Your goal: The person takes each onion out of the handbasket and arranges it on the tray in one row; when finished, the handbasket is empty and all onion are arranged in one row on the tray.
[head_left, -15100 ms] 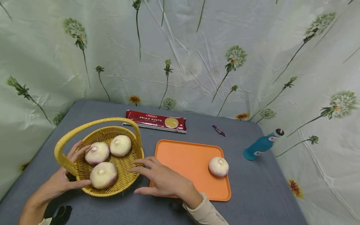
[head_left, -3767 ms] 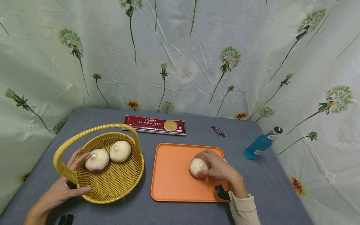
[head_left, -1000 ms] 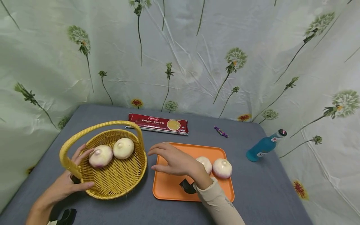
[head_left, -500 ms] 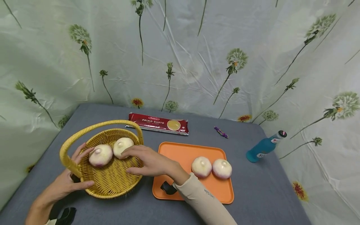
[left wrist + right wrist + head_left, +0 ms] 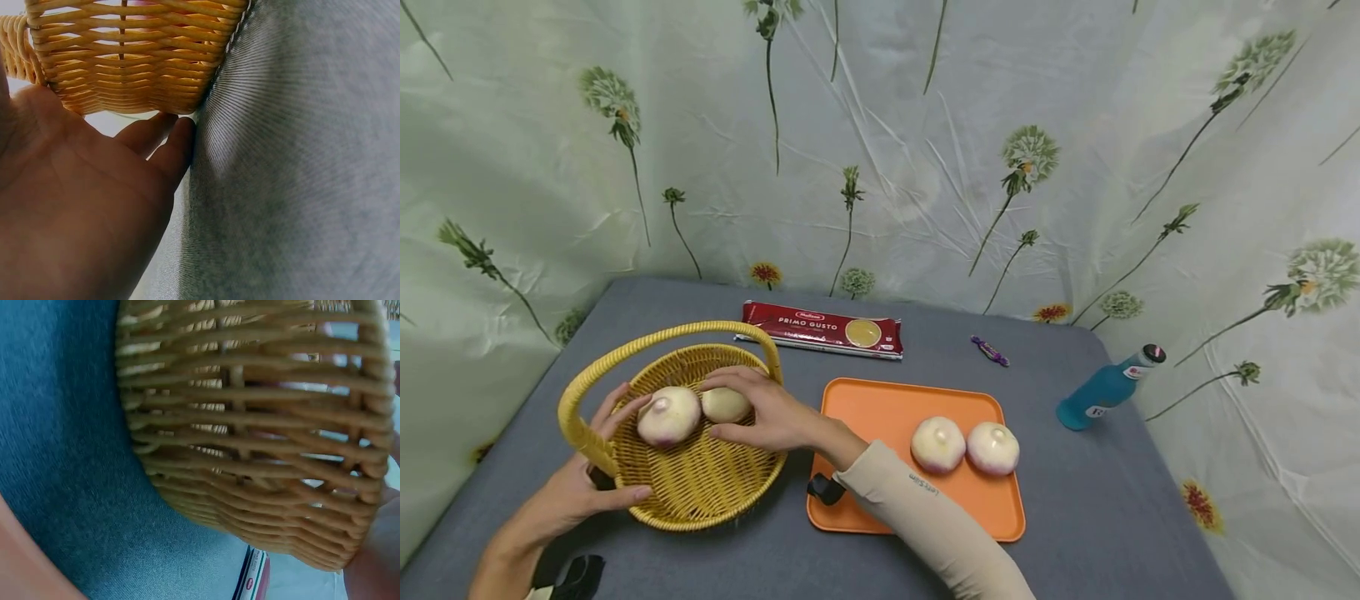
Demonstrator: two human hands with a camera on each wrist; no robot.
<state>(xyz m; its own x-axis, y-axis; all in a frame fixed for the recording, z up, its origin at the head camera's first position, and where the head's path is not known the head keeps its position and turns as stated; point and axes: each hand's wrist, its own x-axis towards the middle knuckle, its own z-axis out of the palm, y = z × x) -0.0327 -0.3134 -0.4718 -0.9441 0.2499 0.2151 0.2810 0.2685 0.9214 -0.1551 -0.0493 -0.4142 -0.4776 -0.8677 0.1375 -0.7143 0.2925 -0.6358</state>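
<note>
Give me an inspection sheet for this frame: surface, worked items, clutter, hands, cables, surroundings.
Surface: grey cloth-covered table.
Worked items: wicker basket holds two turnips; the left turnip lies free, the right turnip is under the right hand. Two more turnips sit side by side on the orange tray.
Clutter: pasta packet, small purple wrapper, blue bottle lying tilted.
Hands: left hand holds the basket's rim; right hand grips the right turnip.
Cables: nothing seen.
Surroundings: flower-printed curtain behind and beside the table.
</note>
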